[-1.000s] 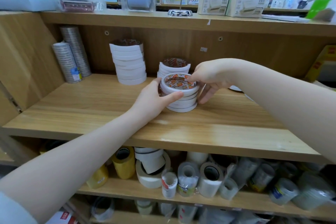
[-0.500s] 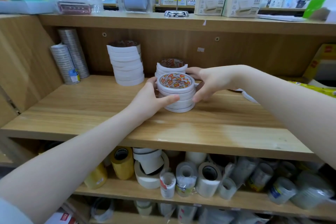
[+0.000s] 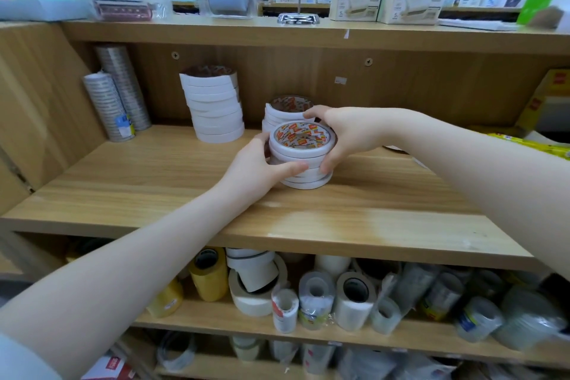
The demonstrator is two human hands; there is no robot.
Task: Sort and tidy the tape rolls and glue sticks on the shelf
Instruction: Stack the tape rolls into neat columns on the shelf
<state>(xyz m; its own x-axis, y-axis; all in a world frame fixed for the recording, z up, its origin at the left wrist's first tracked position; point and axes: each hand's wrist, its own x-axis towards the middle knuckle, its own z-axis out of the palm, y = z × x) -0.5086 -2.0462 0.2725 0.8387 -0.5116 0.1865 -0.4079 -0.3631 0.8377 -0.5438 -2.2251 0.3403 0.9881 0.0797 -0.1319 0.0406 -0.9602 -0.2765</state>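
On the middle shelf (image 3: pixel 154 194) part of the sorting looks done: a tall stack of white tape rolls (image 3: pixel 214 108) stands toward the upper left of the frame, two sleeves of clear tape (image 3: pixel 118 99) lean against the left wall, and a short stack (image 3: pixel 285 111) sits at the back near centre. In my judgement the front stack (image 3: pixel 300 157), at the centre of the frame, is the step in hand, being squared up or shifted into line. The lower shelf (image 3: pixel 216 322) is a jumble of mixed rolls lying on their sides, so much is left; no glue sticks can be made out.

The left hand (image 3: pixel 256 163) reaches in from the lower left, thumb across the near side of the front stack, fingers curled round its left side. The right hand (image 3: pixel 345 136) comes from the right, fingers wrapped over the top roll's far edge, thumb low on the right side. Each grip is closed on that stack, which rests on the shelf
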